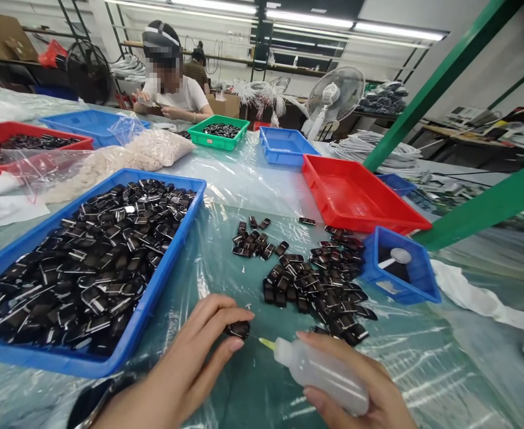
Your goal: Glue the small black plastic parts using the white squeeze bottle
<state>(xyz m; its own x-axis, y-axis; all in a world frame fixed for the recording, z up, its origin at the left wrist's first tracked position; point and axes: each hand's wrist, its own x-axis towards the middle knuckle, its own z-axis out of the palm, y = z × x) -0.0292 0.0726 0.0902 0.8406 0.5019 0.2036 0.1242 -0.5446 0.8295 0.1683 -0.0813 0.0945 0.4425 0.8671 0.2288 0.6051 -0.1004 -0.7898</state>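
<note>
Between the thumb and fingers of my left hand (203, 339) is a small glossy black plastic piece (239, 329), pinched just above the table. My right hand (360, 375) grips a translucent squeeze bottle (324, 370) lying on its side. Its thin yellow tip (267, 344) points left at the black piece, a short gap apart from it. Beyond my hands a loose pile of similar black pieces (315, 280) lies on the plastic-covered table. To the left a large blue tray (155, 298) is heaped with more such black pieces.
A small blue bin (427, 280) with a white scoop (396, 257) stands right of the pile, below a red tray (360, 202). A green post (440, 83) slants across the right. Farther back are a green tray (220, 140), a bag of beige bits (155, 149) and a seated person (190, 95).
</note>
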